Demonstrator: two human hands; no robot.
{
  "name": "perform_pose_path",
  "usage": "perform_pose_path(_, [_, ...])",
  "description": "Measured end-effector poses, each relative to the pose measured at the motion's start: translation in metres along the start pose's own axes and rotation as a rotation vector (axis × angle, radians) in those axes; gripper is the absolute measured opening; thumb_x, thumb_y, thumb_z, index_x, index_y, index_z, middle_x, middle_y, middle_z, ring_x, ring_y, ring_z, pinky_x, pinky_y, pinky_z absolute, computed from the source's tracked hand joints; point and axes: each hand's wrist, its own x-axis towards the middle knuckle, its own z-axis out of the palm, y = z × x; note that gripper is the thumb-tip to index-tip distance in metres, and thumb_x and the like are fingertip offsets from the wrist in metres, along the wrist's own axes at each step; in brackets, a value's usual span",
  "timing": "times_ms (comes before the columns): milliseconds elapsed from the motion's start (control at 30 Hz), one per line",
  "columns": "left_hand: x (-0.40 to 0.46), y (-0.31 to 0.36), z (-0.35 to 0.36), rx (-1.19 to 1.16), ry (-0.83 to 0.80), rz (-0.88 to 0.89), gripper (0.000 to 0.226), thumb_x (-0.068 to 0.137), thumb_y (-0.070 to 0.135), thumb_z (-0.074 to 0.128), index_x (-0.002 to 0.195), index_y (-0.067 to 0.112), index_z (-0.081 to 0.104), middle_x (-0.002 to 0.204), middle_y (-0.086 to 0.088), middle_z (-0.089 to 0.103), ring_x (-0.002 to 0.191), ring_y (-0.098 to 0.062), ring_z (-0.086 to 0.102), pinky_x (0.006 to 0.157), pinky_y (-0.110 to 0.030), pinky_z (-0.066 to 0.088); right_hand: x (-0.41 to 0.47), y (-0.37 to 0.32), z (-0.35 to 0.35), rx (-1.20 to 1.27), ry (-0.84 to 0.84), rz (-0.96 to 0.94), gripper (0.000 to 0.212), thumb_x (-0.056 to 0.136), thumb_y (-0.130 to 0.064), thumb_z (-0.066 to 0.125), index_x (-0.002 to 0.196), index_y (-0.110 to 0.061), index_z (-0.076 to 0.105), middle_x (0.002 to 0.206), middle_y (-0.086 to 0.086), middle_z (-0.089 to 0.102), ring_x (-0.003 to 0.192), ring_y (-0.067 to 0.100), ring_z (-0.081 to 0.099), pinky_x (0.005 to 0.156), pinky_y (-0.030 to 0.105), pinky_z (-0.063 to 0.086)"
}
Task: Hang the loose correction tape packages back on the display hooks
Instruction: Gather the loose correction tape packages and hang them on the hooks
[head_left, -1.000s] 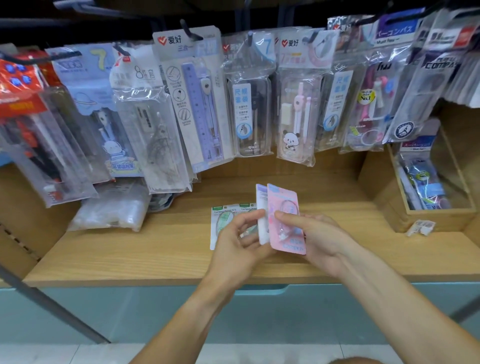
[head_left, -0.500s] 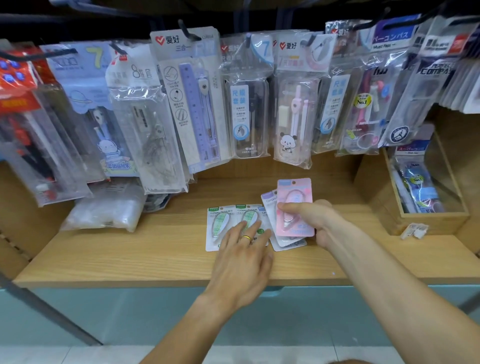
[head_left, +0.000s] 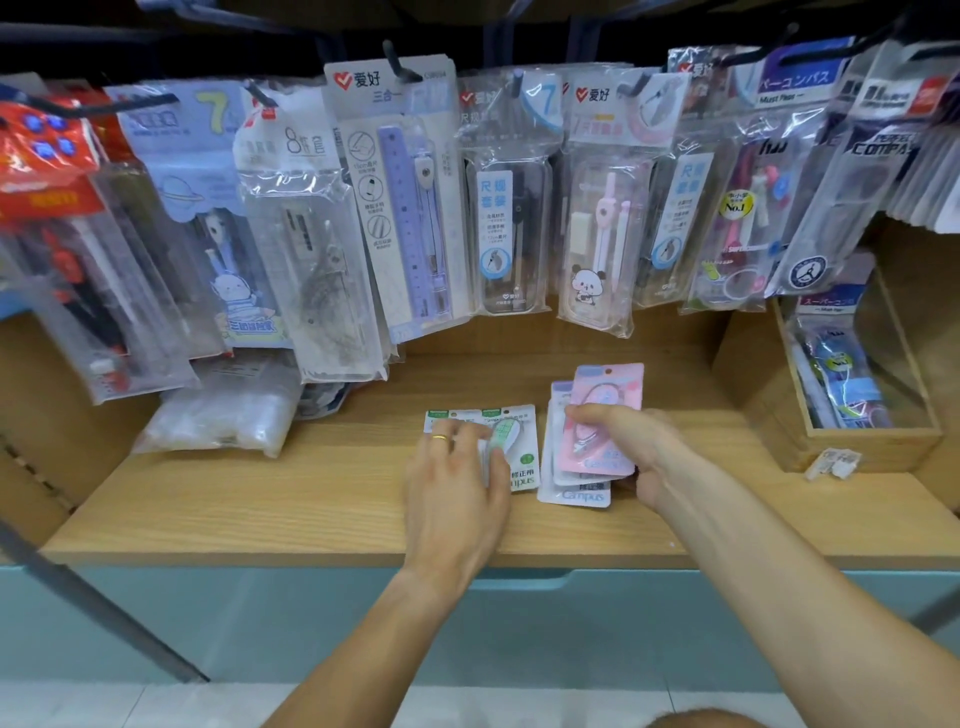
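Observation:
Several correction tape packages lie on the wooden shelf (head_left: 260, 499). My right hand (head_left: 631, 447) grips a pink package (head_left: 608, 410) that sits on top of two bluish-white ones (head_left: 576, 491). My left hand (head_left: 457, 478), wearing a gold ring, lies over two green-and-white packages (head_left: 519, 441), fingers curling around the green tape body of the right one. Black display hooks (head_left: 400, 62) run along the top, loaded with compass and ruler sets.
Hanging stationery packs (head_left: 509, 197) crowd the space above the shelf. A clear plastic bag (head_left: 223, 415) lies at the left. A wooden box (head_left: 878, 447) with blue packs stands at the right, a small white tag (head_left: 834, 462) in front of it.
The packages went from both hands down onto the shelf. My left hand let go, moved left and settled on the green packages. My right hand stays on the pink one.

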Motion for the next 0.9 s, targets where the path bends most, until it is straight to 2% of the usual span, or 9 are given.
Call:
perform_pose_path(33, [0.003,0.000,-0.001,0.093,0.016,-0.098,0.038,0.099,0.048,0.055,0.123,0.021,0.067,0.123,-0.008,0.062,0.106,-0.031,0.059,0.085,-0.043,0.047,0.000,0.000,-0.004,0.041,0.014,-0.011,0.052,0.074,-0.015,0.090,0.119,-0.011,0.064,0.092,0.009,0.078,0.069,0.022,0.075,0.054,0.029,0.055])
perform_pose_path(100, [0.009,0.001,-0.001,0.229,-0.138,-0.250,0.064,0.094,0.073,0.047,0.139,0.028,0.057,0.140,-0.012,0.052,0.120,-0.032,0.051,0.093,-0.047,0.043,0.000,-0.001,-0.008,0.115,0.022,-0.025,0.049,0.076,-0.014,0.087,0.119,-0.012,0.064,0.093,0.010,0.078,0.070,0.024,0.076,0.058,0.033,0.058])
perform_pose_path(200, [0.014,0.008,0.003,0.286,-0.308,-0.251,0.080,0.086,0.087,0.040,0.148,0.038,0.050,0.154,-0.013,0.038,0.136,-0.030,0.039,0.103,-0.048,0.036,-0.001,-0.001,-0.005,0.173,0.010,-0.033,0.040,0.077,-0.015,0.086,0.113,-0.013,0.069,0.093,0.010,0.079,0.075,0.026,0.077,0.069,0.040,0.062])
perform_pose_path(300, [0.020,0.016,0.005,0.288,-0.327,-0.242,0.074,0.085,0.084,0.047,0.143,0.039,0.056,0.154,-0.012,0.037,0.138,-0.030,0.036,0.105,-0.047,0.036,-0.002,0.003,-0.001,0.238,-0.015,-0.028,0.032,0.080,-0.014,0.084,0.109,-0.015,0.070,0.095,0.010,0.079,0.078,0.027,0.077,0.076,0.044,0.063])
perform_pose_path(400, [0.025,0.020,0.005,0.216,-0.334,-0.272,0.058,0.090,0.071,0.058,0.138,0.037,0.062,0.153,-0.010,0.042,0.138,-0.030,0.039,0.107,-0.046,0.036,0.000,0.009,-0.001,0.273,-0.041,-0.003,0.037,0.079,-0.016,0.084,0.114,-0.015,0.071,0.097,0.010,0.080,0.088,0.030,0.077,0.087,0.050,0.061])
perform_pose_path(533, [0.024,0.015,0.007,-0.006,-0.283,-0.309,0.050,0.088,0.060,0.068,0.132,0.036,0.068,0.161,-0.010,0.042,0.148,-0.028,0.037,0.119,-0.044,0.030,-0.001,0.012,-0.003,0.342,-0.094,0.019,0.035,0.082,-0.015,0.082,0.115,-0.013,0.072,0.101,0.011,0.080,0.092,0.029,0.077,0.078,0.043,0.061])
perform_pose_path(633, [0.022,0.015,0.008,-0.128,-0.276,-0.283,0.047,0.091,0.055,0.068,0.131,0.031,0.066,0.165,-0.013,0.038,0.157,-0.031,0.021,0.126,-0.052,0.018,-0.004,0.010,-0.005,0.398,-0.158,0.045,0.010,0.089,-0.013,0.074,0.099,-0.014,0.072,0.090,0.009,0.080,0.080,0.027,0.076,0.074,0.042,0.060])
perform_pose_path(733, [0.020,0.017,0.004,-0.141,-0.367,-0.303,0.043,0.095,0.054,0.063,0.130,0.031,0.059,0.172,-0.015,0.021,0.161,-0.035,0.002,0.128,-0.059,-0.001,-0.006,0.010,-0.007,0.424,-0.160,0.054,0.003,0.091,-0.013,0.071,0.092,-0.015,0.070,0.082,0.008,0.077,0.076,0.027,0.073,0.074,0.042,0.060])
perform_pose_path(900, [0.017,0.024,0.001,0.005,-0.597,-0.248,0.044,0.102,0.060,0.045,0.138,0.033,0.045,0.172,-0.025,-0.010,0.157,-0.042,-0.024,0.122,-0.064,-0.017,-0.007,0.009,-0.011,0.427,-0.113,0.039,0.021,0.085,-0.012,0.076,0.105,-0.015,0.071,0.104,0.014,0.078,0.087,0.033,0.074,0.080,0.047,0.061])
